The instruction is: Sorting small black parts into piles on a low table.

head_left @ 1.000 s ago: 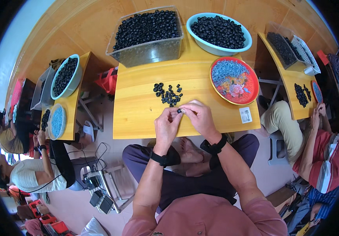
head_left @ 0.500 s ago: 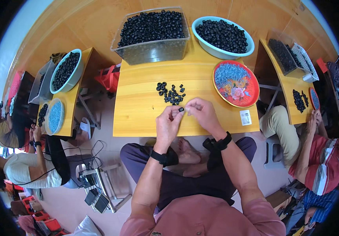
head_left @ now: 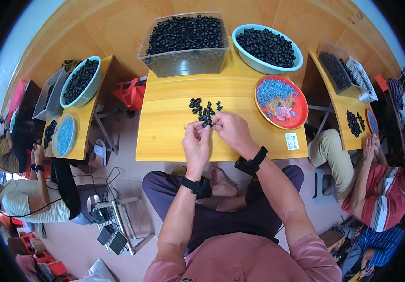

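My left hand (head_left: 196,141) is closed in a pinch at the front of the yellow table, with a small black plastic part (head_left: 206,124) at its fingertips. Right beside it, my right hand (head_left: 233,132) is closed too, thumb and forefinger pressed together against that part. Whatever the right fingers hold is too small and covered to make out. Just beyond the fingertips lies a loose pile of small black cylindrical parts (head_left: 206,113), with several round black parts (head_left: 195,104) to its left.
Behind stand a clear bin (head_left: 183,66) and a light-blue basin (head_left: 268,68), both heaped with black parts. A red flowered tray (head_left: 301,117) of small blue translucent pieces is at right, near a white label (head_left: 292,141). Co-workers sit at tables (head_left: 82,136) on both sides.
My right hand has moved left and in against my left fingertips, from slightly apart. Both hands are a little farther forward, at the pile's near edge. The view has shifted slightly.
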A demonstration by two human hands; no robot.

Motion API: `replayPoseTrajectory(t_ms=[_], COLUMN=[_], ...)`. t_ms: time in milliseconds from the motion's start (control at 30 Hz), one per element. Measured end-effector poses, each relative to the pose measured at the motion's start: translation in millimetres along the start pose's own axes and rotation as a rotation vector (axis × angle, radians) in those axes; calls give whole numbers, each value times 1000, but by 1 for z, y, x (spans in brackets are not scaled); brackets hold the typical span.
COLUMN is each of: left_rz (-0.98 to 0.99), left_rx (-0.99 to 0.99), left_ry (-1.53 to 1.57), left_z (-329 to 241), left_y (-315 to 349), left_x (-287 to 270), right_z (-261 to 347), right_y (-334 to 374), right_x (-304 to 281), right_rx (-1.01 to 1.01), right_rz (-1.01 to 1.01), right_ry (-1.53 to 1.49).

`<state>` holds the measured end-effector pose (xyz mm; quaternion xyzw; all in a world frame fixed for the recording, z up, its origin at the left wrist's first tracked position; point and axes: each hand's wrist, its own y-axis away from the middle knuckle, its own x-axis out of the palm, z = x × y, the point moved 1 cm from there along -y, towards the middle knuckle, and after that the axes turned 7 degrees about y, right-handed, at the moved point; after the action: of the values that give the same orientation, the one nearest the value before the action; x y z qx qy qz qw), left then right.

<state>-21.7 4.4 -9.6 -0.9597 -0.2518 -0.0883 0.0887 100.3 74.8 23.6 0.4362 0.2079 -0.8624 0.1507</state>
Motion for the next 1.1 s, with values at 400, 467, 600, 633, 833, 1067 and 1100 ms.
replayPoseTrajectory(t_ms=[400, 467, 600, 633, 833, 1067, 1100], left_rz=[223, 218, 227, 240, 275, 304, 307], left_rx=[-82, -79, -87, -99, -65, -50, -50], left_ry=[-58, -60, -124, -143, -223, -241, -246], left_z=[-3, -3, -8, -9, -9, -9, -8], left_y=[3, 3, 5, 5, 6, 6, 7], left_x=[-2, -1, 2, 2, 1, 3, 3], right_z=[-13, -14, -22, -24, -15, -6, -4], right_y=[27, 34, 41, 42, 44, 46, 47], right_x=[-4, -2, -3, -3, -18, -29, -29], right_rx=[16, 81, 162, 165, 65, -198, -180], right_rz=[-88, -117, -130, -131, -239, -228, -229], right_ry=[-365, -448, -623, -623, -429, -170, -148])
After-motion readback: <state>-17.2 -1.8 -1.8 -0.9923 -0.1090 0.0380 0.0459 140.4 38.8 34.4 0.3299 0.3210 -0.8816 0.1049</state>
